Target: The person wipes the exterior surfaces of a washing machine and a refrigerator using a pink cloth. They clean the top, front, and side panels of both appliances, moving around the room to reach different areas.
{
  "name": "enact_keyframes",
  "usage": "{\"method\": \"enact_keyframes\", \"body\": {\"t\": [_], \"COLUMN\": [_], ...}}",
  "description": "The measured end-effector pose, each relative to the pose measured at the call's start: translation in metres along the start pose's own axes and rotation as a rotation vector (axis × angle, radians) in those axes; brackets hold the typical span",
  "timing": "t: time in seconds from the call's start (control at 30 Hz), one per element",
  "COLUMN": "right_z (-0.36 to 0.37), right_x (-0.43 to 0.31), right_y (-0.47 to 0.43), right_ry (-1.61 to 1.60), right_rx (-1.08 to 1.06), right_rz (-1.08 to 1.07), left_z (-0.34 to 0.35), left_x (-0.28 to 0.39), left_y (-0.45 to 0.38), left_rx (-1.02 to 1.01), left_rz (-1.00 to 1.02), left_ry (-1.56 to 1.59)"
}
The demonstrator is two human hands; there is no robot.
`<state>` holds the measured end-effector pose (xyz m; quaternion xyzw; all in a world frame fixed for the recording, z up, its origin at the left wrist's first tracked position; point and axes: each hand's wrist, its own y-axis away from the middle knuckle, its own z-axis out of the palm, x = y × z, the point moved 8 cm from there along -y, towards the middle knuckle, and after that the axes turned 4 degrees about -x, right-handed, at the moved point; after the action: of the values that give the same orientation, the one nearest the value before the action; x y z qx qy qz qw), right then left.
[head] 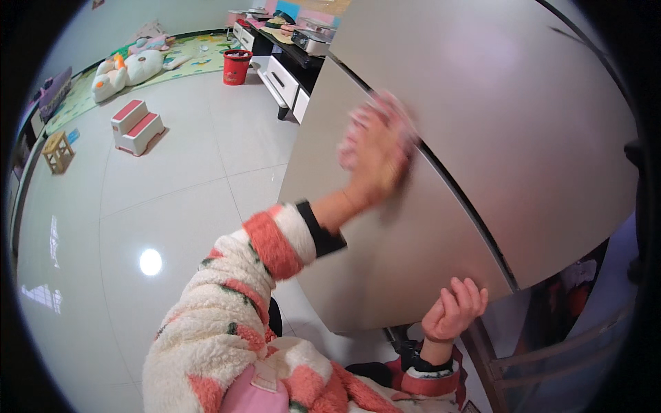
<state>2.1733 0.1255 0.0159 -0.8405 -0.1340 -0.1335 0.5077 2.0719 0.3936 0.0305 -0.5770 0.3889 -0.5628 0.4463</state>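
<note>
My left hand, blurred, holds a pink-and-white cloth against the smooth grey front of what looks like a refrigerator. Cloth and hand lie over the dark gap between its two door panels. Part of the cloth is hidden behind the fingers. At the lower edge of the nearer panel is my right hand, its fingers loosely curled and apart, with nothing in it. Whether it touches the panel I cannot tell. Both arms wear fluffy white-and-coral sleeves with black cuffs.
A red bin stands beside a black-and-white drawer cabinet. On the tiled floor are a red-and-white step stool and a small wooden stool. A large white plush toy lies on a patterned mat. Brown-framed furniture is at lower right.
</note>
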Motion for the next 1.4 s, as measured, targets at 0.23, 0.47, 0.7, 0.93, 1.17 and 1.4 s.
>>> {"method": "enact_keyframes", "body": {"t": [0.23,0.47,0.7,0.93,1.17,1.4], "right_z": [-0.012,-0.003,0.004,0.000,-0.019,-0.056], "right_x": [0.012,0.019,0.022,0.018,0.028,0.046], "right_y": [0.013,0.023,0.028,0.023,0.027,0.056], "right_ry": [-0.121,-0.021,0.021,0.005,-0.327,-0.187], "right_rx": [0.173,0.146,0.128,0.186,0.464,0.404], "right_rz": [0.050,0.018,0.015,0.031,0.089,0.296], "left_z": [0.028,-0.012,-0.052,-0.028,0.042,0.008], "left_x": [0.106,-0.068,-0.241,-0.111,0.128,0.054], "left_y": [0.055,-0.012,-0.008,0.041,0.131,0.006], "left_rx": [-0.418,-0.035,0.161,0.108,-0.383,-0.131], "left_rz": [0.304,0.122,-0.209,-0.207,0.466,0.100], "left_ry": [0.035,-0.018,0.175,-0.114,0.043,0.084]}}
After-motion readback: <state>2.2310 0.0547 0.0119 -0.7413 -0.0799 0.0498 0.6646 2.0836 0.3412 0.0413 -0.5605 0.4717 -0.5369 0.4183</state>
